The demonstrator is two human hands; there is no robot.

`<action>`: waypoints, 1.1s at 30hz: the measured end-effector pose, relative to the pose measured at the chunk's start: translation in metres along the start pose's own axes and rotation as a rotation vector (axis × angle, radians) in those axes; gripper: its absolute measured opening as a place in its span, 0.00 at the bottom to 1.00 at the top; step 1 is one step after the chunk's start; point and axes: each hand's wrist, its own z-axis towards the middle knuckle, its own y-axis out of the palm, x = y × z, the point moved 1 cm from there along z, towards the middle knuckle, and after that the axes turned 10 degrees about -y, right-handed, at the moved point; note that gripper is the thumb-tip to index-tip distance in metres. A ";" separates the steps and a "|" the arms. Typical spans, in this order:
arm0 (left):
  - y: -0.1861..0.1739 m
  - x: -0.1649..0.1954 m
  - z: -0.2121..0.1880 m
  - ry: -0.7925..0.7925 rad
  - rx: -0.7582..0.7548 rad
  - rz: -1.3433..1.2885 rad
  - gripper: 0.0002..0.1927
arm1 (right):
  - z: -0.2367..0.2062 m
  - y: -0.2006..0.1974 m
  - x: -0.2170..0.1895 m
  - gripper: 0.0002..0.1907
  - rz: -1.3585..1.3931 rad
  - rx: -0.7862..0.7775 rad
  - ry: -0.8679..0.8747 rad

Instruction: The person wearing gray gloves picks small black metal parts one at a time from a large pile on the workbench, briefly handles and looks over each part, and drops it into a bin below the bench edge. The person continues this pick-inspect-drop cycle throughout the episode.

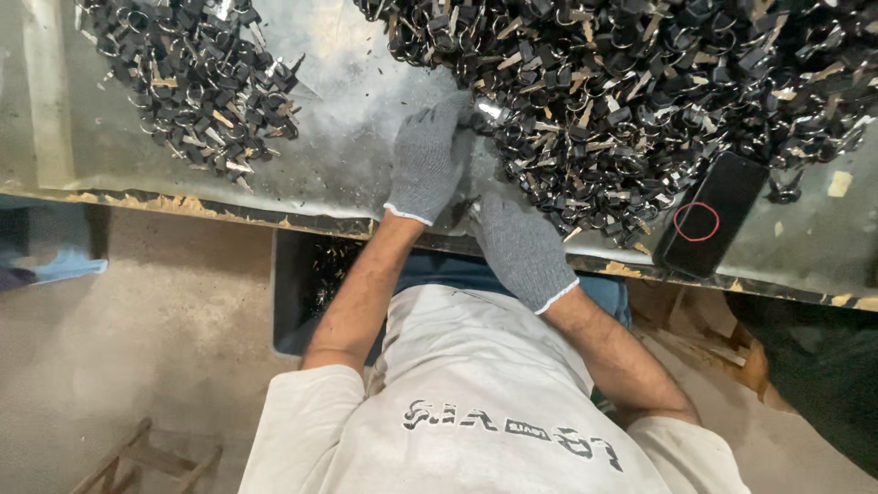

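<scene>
**Gloved hands at the edge of the big key pile**

Metal-topped table (pixel 366 101) spans the upper frame, dusty, front edge chipped. Big heap of black-headed keys on rings (pixel 640 82) covers its right half; smaller heap (pixel 197 82) sits well apart at upper left. Black phone (pixel 709 215) lies face up near the table edge, just beside the big heap, red ring mark on its screen. A dark bin (pixel 302 284) sits under the table edge, contents unclear.

Left hand (pixel 428 157), grey knit glove, fingers curled at the big heap's left edge, pinching a shiny key part (pixel 491 111). Right hand (pixel 523 249), same glove, rests at the heap's lower edge near the table front; can't tell whether it grips anything.
</scene>
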 end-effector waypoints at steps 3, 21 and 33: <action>-0.005 0.002 -0.008 -0.121 -0.134 -0.056 0.26 | -0.008 -0.003 0.007 0.16 0.048 -0.030 0.015; -0.014 -0.004 -0.073 -0.023 -0.182 0.216 0.12 | 0.015 -0.012 0.003 0.15 0.142 -0.007 -0.064; -0.014 -0.016 -0.063 0.023 -0.317 0.221 0.08 | 0.014 -0.012 0.001 0.09 -0.435 0.109 -0.166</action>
